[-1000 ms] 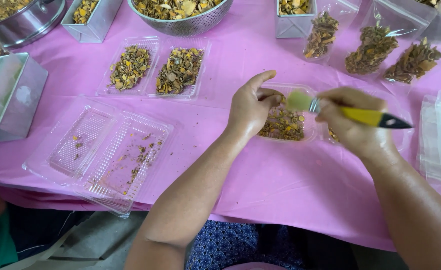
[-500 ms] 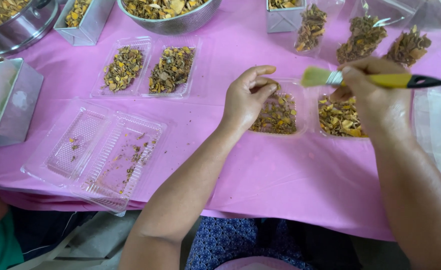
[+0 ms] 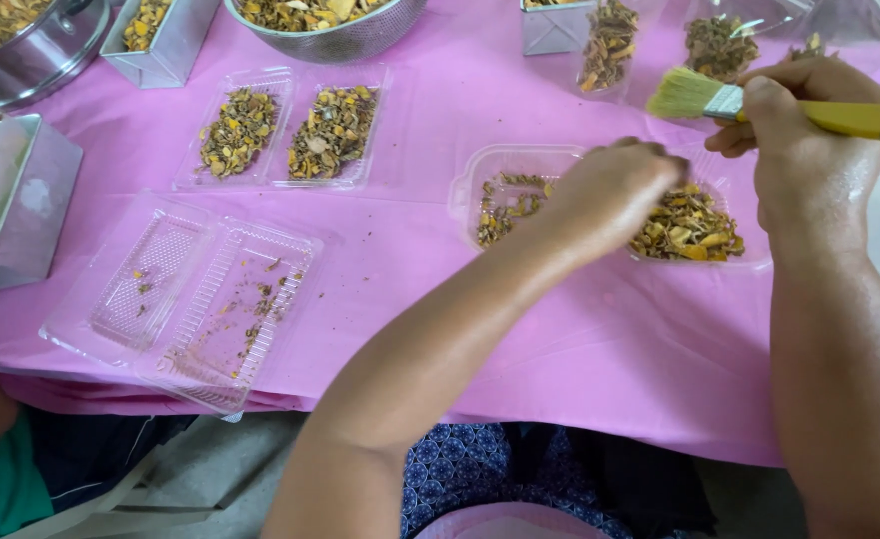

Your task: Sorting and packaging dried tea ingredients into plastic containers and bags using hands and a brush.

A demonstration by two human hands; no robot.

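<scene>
The bench point(image 3: 560, 339) is covered with a smooth pink plastic cloth, and the clear plastic double tray with dried yellow-brown herb pieces point(image 3: 699, 225) lies on it in the right part of the view. The left hand point(image 3: 604, 195) is placed over the middle of this tray with its fingers bent downward into the herb pieces, so its grip looks closed on a small pinch of them, but I cannot tell exactly what is between the fingertips. The right hand point(image 3: 809, 130) is just beyond the far right corner of the tray and its grip is clenched around the yellow handle of a flat paintbrush with pale bristles and a metal band point(image 3: 719, 98); the bristles point left and stay above the tray, not touching the herbs. To the left of the tray, a little farther away, there is a second clear double tray filled with the same dried pieces point(image 3: 290, 130). Nearer to the person and left of the tray lies an open clear tray holding only a few crumbs point(image 3: 190, 299). Beyond the tray, at the far edge, stand a round metal bowl of herbs point(image 3: 330, 25) and a small square metal tin point(image 3: 555, 25). A larger metal box point(image 3: 15, 200) stands far left of the tray.
</scene>
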